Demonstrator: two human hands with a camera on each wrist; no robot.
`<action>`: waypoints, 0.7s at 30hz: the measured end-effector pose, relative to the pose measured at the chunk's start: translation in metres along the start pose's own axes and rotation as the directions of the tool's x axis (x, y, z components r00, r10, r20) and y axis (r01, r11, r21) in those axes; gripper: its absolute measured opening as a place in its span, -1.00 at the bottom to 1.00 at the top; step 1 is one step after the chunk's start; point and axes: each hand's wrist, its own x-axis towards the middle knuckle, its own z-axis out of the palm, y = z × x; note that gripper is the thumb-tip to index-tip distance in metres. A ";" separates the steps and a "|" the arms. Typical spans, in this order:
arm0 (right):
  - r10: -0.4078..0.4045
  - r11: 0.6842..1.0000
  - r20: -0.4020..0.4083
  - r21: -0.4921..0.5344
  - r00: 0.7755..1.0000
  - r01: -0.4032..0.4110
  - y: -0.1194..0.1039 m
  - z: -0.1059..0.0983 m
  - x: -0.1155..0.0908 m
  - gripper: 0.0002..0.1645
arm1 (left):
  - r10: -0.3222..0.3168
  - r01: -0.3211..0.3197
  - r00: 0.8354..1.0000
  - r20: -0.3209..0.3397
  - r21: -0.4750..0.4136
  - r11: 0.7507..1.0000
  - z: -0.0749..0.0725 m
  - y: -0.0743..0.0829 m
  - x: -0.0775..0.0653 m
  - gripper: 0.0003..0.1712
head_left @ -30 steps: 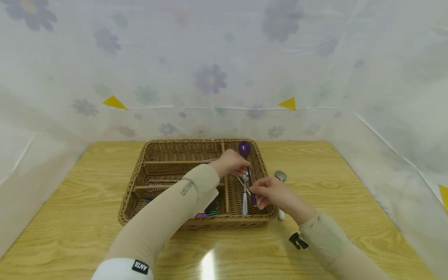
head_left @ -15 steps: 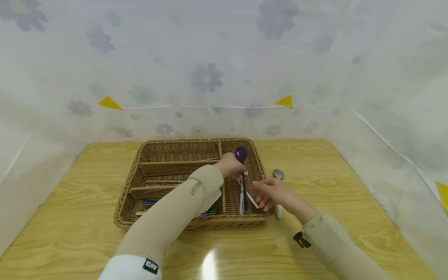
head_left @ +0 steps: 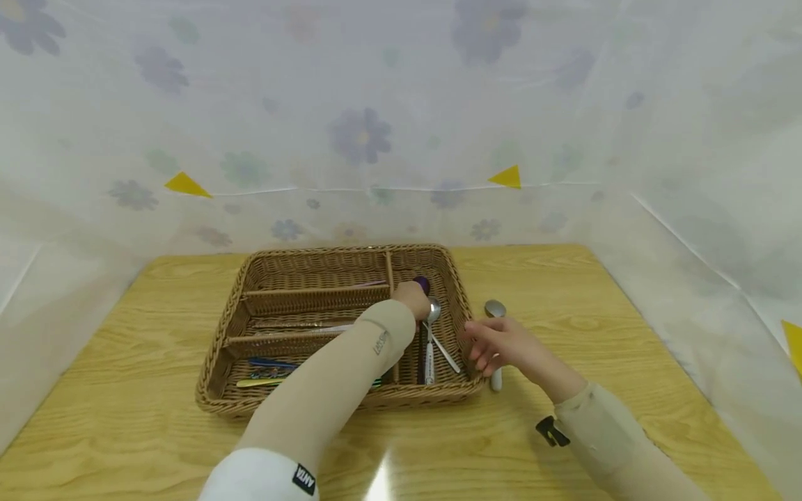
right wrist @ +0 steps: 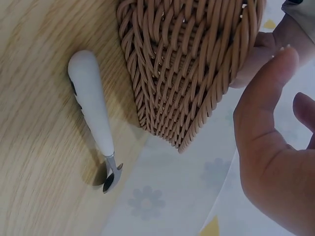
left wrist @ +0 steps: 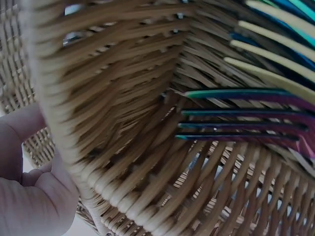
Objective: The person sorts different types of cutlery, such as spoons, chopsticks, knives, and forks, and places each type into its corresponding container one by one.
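Observation:
My left hand [head_left: 412, 299] reaches into the right compartment of the wicker cutlery basket [head_left: 460, 292] and grips the purple spoon [head_left: 422, 284]. Its bowl peeks out beyond the hand, and its dark handle runs along the divider. Beside it, a spoon with a patterned handle [head_left: 429, 362] crosses a thin light handle [head_left: 446, 353]. Over the basket's right rim hovers my right hand [head_left: 501, 344], fingers relaxed and holding nothing. A white-handled spoon [right wrist: 91, 103] lies on the table outside the basket, near that hand.
Several forks, one rainbow-coloured fork [left wrist: 246, 118] among them, lie in the front left compartment. More cutlery [head_left: 307, 327] sits in the middle one. A flowered white sheet [head_left: 357, 139] walls the wooden table [head_left: 539, 278].
My right hand has let go of the purple spoon's handle and drawn right. My left hand has lowered the spoon into the compartment, closer to the divider.

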 end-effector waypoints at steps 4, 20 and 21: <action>0.007 1.000 -0.009 0.009 1.000 -0.007 0.000 0.000 -0.001 -0.33 | 0.016 -0.015 1.000 -0.018 0.078 0.997 0.002 0.002 -0.004 -0.79; 0.017 1.000 -0.092 -0.022 0.996 -0.019 0.010 -0.017 -0.005 -0.37 | -0.013 0.004 0.999 0.045 0.204 0.979 0.008 0.006 0.006 -0.80; 0.021 0.999 -0.107 -0.032 0.994 -0.025 0.012 -0.019 -0.006 -0.39 | -0.004 -0.007 0.999 0.053 0.211 0.977 0.007 0.006 0.005 -0.81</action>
